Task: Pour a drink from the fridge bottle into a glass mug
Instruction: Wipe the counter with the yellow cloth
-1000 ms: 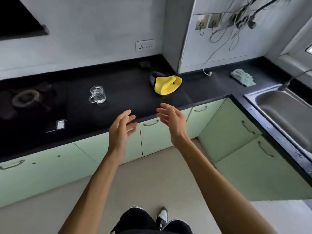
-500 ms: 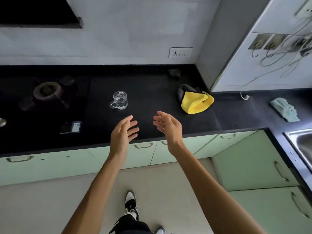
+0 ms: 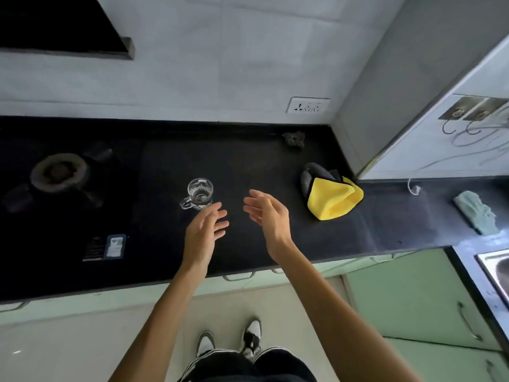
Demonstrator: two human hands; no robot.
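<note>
Clear glass mug (image 3: 200, 193) on the black surface (image 3: 248, 161).
Both hands, left (image 3: 203, 233) and right (image 3: 271, 218), hang open below it at frame centre, holding nothing.

The mug (image 3: 200, 193) is clear, faceted glass. The desk (image 3: 248, 166) looks like dark polished stone, faintly glossy. A soft yellow cloth (image 3: 333, 201) lies crumpled on it. The sink (image 3: 495, 267) is shiny metal.
</note>
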